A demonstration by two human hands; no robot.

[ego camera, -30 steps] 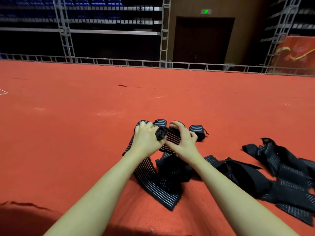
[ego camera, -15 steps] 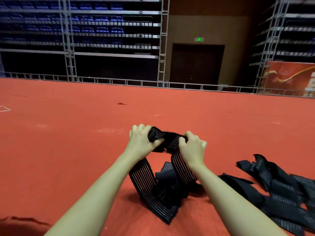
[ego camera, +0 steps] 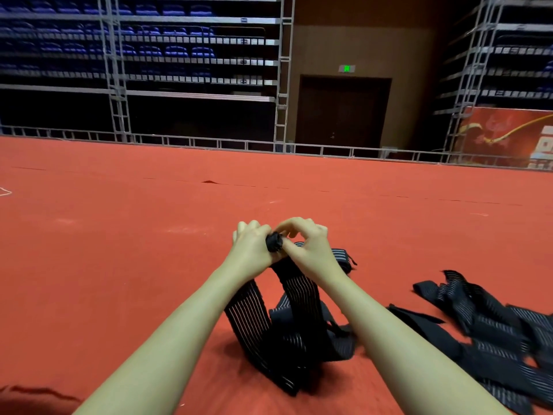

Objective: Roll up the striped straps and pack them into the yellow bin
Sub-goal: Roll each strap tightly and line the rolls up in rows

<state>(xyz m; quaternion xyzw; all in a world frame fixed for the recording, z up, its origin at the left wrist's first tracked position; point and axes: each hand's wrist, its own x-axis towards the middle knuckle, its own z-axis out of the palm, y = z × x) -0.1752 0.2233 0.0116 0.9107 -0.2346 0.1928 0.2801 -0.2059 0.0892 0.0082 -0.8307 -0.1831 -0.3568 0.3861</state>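
A black strap with thin white stripes [ego camera: 248, 319] hangs in a loop from my two hands, raised above the red floor. Its rolled end [ego camera: 273, 242] shows as a small tight black coil between them. My left hand [ego camera: 251, 250] grips the coil from the left; my right hand [ego camera: 308, 247] pinches it from the right with fingers curled over it. The strap's loose length piles on the floor below [ego camera: 299, 348]. A rolled strap [ego camera: 344, 259] lies partly hidden behind my right hand. The yellow bin is not in view.
A heap of loose striped straps [ego camera: 484, 330] sprawls on the red carpet [ego camera: 119, 250] to my right. Far off, a metal railing [ego camera: 209, 143], scaffolded seating and a dark door [ego camera: 342, 112] bound the floor.
My hands have come close together around the coil and lifted slightly; the camera has tilted up. The row of rolled straps behind my hands is mostly hidden now.
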